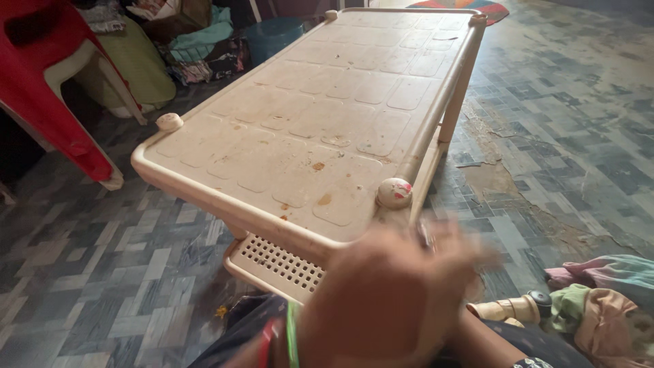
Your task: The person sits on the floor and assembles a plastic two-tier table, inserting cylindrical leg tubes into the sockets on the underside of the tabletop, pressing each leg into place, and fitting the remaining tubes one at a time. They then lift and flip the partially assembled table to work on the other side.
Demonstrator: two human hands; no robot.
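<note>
A blurred hand [385, 300], bangled at the wrist, is seen nearest the camera, at the near edge of a stained cream plastic worktop [320, 129]. Its openness cannot be told. A red chair [51, 82] stands far left.

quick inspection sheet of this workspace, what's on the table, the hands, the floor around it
surface: cream plastic table, top stained with orange-brown spots, round knob caps at the corners
job's things: near-right corner knob, smeared with red, sits closest to the hand
shelf: perforated lower shelf under the top
clutter: clothes pile and a cream plastic piece with a black cap on the floor, right
hands: one blurred hand at the near edge, bangles at the wrist; which hand, and whether it holds anything, cannot be told
cables: nothing seen
surroundings: worn patterned floor, covering peeling beside the table; red plastic chair left; blue bucket and cloth heaps behind
</note>
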